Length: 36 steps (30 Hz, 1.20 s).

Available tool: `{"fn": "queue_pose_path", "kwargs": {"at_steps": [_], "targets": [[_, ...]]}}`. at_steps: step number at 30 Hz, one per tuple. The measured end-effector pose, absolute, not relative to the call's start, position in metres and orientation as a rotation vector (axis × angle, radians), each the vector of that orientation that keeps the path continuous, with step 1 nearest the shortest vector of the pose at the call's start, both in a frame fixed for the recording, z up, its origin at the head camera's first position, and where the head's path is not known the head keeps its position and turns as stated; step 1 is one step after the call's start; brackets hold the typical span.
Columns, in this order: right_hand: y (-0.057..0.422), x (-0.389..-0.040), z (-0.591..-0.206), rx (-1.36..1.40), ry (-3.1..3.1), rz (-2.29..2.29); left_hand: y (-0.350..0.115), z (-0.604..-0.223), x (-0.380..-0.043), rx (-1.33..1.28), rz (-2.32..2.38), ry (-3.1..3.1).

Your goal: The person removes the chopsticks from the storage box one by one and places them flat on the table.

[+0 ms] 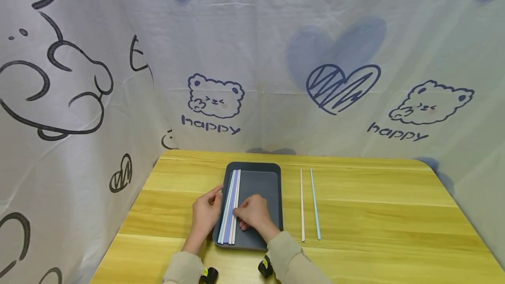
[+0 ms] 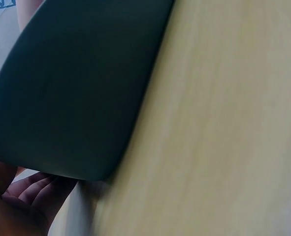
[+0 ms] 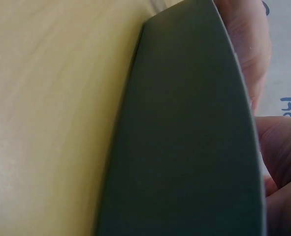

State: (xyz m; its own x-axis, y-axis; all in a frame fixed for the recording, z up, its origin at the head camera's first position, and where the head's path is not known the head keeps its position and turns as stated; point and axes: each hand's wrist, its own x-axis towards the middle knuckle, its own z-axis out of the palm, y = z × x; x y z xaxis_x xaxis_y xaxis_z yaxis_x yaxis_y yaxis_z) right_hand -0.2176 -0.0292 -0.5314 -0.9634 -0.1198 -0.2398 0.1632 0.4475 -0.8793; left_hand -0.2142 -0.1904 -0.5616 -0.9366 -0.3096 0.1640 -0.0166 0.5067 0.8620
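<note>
Several slim chopsticks (image 1: pixel 229 207) in white, pale blue and lilac lie side by side along the left of a dark grey tray (image 1: pixel 260 240). My right hand (image 1: pixel 256 211) is over the tray, its thumb and forefinger pinching a pale chopstick at the right side of the row. At the tray's left rim is my left hand (image 1: pixel 207 211), fingers loosely bent and holding nothing. Both wrist views are mostly filled by the tray's outer wall (image 2: pixel 81 93), with parts of the left hand (image 2: pixel 32 201) and right hand (image 3: pixel 283 152) beyond it.
On the wooden table (image 1: pixel 375 214), right of the tray, a pink chopstick (image 1: pixel 302 205) and a light blue chopstick (image 1: pixel 315 205) lie apart from each other. A printed white cloth (image 1: pixel 272 113) hangs behind the table and along its left side.
</note>
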Motion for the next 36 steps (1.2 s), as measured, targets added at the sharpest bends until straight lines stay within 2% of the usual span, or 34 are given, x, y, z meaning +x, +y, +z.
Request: {"fn": "queue_pose_path", "kwargs": {"at_steps": [14,36], "targets": [[-0.0289,-0.2186,-0.5376,0.052,2.437,-1.553,-0.1899,-0.5608,-0.2136,0.279,-1.390,-2.467],[-0.0344,-0.2199,-0.5357,0.041,2.622,-1.326,-0.1912,-0.5594,-0.2128,0.261,-1.410,-2.477]]}}
